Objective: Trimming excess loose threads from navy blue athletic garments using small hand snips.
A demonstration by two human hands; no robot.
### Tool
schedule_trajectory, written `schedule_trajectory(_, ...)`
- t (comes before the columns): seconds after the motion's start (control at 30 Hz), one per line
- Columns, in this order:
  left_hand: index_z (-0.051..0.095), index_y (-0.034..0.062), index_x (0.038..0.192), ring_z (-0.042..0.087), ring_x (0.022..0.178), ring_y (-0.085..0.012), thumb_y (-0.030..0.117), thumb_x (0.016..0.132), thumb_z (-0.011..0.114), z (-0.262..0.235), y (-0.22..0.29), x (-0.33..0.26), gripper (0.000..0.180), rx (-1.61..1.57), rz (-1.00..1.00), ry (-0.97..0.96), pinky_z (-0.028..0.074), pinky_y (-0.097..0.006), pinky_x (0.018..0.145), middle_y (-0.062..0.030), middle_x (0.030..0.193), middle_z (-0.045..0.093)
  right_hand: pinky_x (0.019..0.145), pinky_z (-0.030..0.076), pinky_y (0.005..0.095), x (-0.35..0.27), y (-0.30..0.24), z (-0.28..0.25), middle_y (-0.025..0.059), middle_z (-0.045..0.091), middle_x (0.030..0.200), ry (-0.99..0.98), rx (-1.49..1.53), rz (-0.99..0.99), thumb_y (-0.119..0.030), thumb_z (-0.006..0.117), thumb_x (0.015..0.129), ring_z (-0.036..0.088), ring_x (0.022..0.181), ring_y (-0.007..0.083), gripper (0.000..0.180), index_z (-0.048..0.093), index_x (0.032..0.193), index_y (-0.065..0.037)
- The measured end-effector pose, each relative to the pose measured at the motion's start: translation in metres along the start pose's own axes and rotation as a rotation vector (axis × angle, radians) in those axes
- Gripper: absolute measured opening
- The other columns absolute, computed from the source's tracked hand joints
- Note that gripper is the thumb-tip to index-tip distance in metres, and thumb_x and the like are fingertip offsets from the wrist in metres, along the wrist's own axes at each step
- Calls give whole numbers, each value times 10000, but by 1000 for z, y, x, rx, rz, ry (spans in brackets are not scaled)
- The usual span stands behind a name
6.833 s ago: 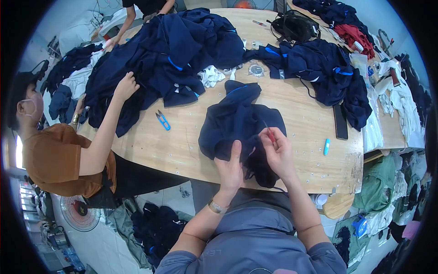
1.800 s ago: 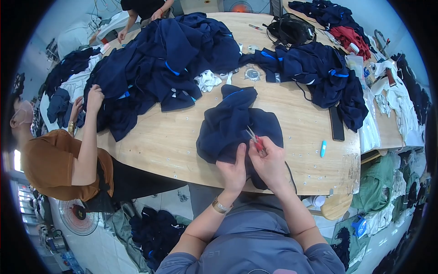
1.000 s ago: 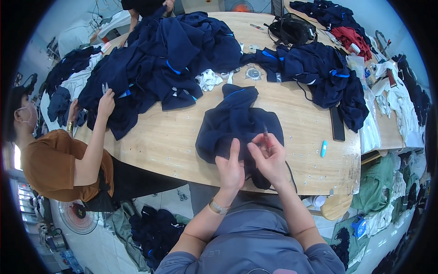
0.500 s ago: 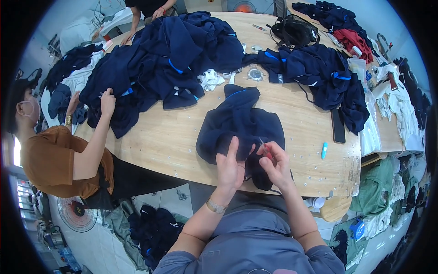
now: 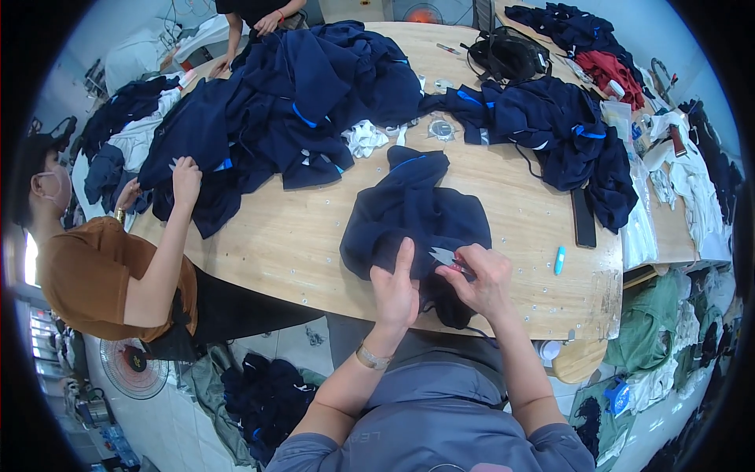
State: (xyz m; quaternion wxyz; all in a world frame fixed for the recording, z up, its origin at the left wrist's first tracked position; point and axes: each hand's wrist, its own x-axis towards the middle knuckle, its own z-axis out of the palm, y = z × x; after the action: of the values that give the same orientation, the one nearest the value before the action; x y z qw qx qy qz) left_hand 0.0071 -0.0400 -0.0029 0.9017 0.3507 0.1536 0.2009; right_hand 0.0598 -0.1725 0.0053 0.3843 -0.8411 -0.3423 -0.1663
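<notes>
A dark navy garment lies bunched on the wooden table in front of me. My left hand presses flat on its near edge, fingers pointing away. My right hand grips a small pair of metal thread snips, blades pointing left over the fabric, close to my left fingertips.
A big heap of navy garments covers the far left of the table, another pile far right. A person in a brown top handles cloth at the left. A black phone and blue marker lie to the right.
My hands have shifted along the garment's near edge; the left hand now lies flat with fingers straight. The person at the left has moved a hand onto the big pile.
</notes>
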Motion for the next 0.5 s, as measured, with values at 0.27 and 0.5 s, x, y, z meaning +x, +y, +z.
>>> schedule_trajectory(0.27, 591, -4, 897, 552, 769, -72, 92, 895, 566, 5, 0, -3, 100, 46, 8, 20, 473, -227, 652, -21, 880, 589, 476, 368, 310, 5, -1, -3, 49, 518, 592, 8, -28, -64, -286, 759, 652, 497, 486, 219, 303, 557, 694, -64)
schedule_trajectory(0.5, 594, 12, 816, 514, 700, -44, 91, 892, 572, 7, 1, -2, 112, 71, 19, 41, 434, -207, 588, 9, 817, 575, 456, 327, 293, 6, 3, -3, 13, 488, 558, 14, -96, -119, -349, 751, 661, 482, 468, 180, 327, 548, 648, -92)
